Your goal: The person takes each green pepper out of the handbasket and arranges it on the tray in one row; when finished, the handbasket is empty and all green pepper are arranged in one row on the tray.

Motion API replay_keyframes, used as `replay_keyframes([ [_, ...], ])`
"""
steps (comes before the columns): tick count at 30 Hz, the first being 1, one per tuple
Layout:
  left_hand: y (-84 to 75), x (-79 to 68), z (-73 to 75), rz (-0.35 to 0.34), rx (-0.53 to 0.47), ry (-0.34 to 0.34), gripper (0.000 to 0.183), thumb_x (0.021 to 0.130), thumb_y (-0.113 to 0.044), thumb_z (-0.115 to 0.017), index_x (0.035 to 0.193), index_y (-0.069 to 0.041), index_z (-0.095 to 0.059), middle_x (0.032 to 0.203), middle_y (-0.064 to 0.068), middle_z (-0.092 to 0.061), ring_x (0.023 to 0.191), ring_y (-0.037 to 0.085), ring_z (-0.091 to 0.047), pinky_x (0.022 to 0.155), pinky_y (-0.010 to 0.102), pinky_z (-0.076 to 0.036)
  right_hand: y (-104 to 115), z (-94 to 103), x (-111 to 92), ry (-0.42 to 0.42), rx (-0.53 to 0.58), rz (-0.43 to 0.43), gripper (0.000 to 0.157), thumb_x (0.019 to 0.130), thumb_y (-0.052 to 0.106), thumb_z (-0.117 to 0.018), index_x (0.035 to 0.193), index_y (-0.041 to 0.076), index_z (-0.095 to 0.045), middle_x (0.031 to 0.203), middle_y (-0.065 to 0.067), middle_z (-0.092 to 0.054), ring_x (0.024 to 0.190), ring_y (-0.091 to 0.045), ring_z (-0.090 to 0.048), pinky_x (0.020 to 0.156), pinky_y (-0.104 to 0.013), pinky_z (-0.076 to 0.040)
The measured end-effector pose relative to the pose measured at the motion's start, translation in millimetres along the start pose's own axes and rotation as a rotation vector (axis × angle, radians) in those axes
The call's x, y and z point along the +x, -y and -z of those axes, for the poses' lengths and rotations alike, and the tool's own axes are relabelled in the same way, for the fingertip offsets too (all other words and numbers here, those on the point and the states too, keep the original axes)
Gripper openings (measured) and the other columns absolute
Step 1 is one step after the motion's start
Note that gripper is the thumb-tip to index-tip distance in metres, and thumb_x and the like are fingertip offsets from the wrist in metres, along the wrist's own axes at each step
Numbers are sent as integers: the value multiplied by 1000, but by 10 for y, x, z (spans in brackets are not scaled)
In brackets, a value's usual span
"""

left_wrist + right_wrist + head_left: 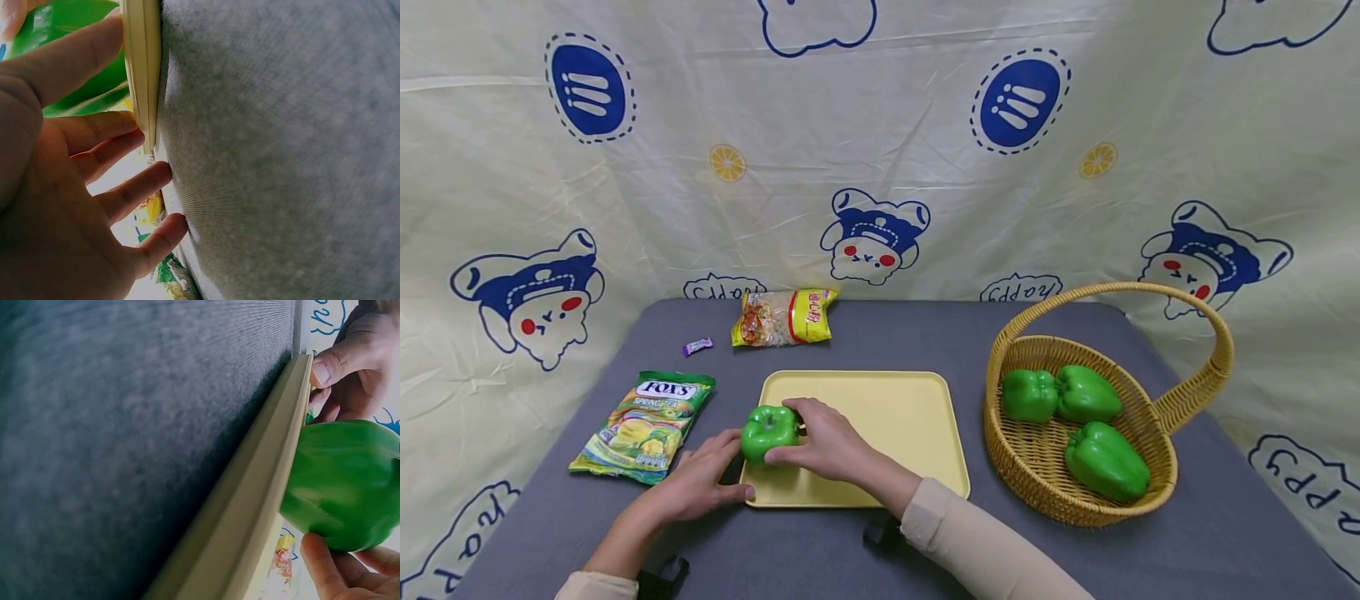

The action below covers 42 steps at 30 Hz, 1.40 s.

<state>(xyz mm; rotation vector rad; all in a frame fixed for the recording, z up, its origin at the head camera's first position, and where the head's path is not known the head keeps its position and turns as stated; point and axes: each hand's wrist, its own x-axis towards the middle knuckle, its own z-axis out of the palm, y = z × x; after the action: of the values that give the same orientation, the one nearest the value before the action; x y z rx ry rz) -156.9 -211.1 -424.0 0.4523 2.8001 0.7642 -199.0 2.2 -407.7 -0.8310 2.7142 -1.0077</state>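
Observation:
At the left end of the pale yellow tray [880, 433] a green bell pepper [769, 433] stands upright. My right hand [829, 442] holds it from the right, thumb on the near side and fingers on the far side. In the right wrist view the fingertips [315, 547] press the side of the pepper [350, 481]. My left hand [696, 482] rests at the tray's left edge with fingers spread; in the left wrist view its thumb [81, 59] lies at the tray rim [142, 69] and two fingertips touch the grey cloth.
A wicker basket [1037, 487] with three green bell peppers [1107, 461] stands on the right, its handle arching high. Left of the tray lies a green FOX'S candy bag [647, 425]. Behind are a small purple wrapped candy [697, 347] and a yellow food packet [784, 317].

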Motion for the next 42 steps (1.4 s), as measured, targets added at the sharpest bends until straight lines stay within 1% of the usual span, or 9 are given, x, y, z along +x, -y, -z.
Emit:
replay_keyframes([
  [1,-3,-1,1,6,-4,2,71,78,-40,-74,134,-3,-49,140,16,-45,129,40,-40,90,62,-31,3,-6,4,-1,-7,1,77,76,52,-72,135,10,-47,120,-3,-59,101,-11,-58,84,-24,-47],
  [8,2,-10,4,-12,-3,1,72,77,-40,-74,134,-4,-49,140,18,-44,128,41,-41,88,61,-32,22,-27,20,-5,-18,0,77,76,54,-70,135,11,-47,121,-3,-58,103,-11,-56,86,-26,-47],
  [14,4,-15,1,-6,-5,4,73,77,-41,-74,135,-4,-49,140,17,-44,128,40,-41,88,61,-32,37,-24,23,7,-14,-6,78,76,55,-70,136,11,-46,122,-3,-58,104,-11,-56,87,-26,-47],
  [21,-1,-13,2,-5,-5,3,73,77,-40,-75,134,-4,-49,139,18,-45,128,40,-41,88,61,-32,10,5,-1,22,-29,-22,84,74,58,-70,139,11,-43,124,-4,-57,107,-14,-57,88,-30,-47],
  [25,-6,-18,6,-8,-3,2,73,77,-40,-75,134,-4,-49,138,18,-45,128,41,-41,88,61,-32,5,83,-55,16,-26,-13,85,74,58,-70,140,12,-42,127,-6,-56,111,-18,-58,86,-31,-48],
  [29,-8,-23,6,-8,-2,-1,72,77,-40,-75,134,-4,-49,139,18,-45,127,41,-41,88,60,-33,8,191,-142,-8,-25,26,83,75,56,-71,140,13,-43,130,-8,-55,113,-21,-57,87,-31,-48],
  [36,-3,-23,-3,-12,0,-7,72,76,-40,-75,134,-4,-50,139,18,-45,127,41,-41,87,59,-33,2,411,-378,-61,-31,80,79,75,52,-73,139,15,-45,133,-1,-53,113,-17,-54,91,-34,-46],
  [42,0,-24,-10,-8,4,-6,73,76,-40,-75,134,-4,-49,139,19,-45,128,41,-41,89,61,-33,-41,603,-585,-124,-17,110,76,75,47,-75,138,15,-47,131,-1,-54,111,-17,-55,90,-37,-47],
])
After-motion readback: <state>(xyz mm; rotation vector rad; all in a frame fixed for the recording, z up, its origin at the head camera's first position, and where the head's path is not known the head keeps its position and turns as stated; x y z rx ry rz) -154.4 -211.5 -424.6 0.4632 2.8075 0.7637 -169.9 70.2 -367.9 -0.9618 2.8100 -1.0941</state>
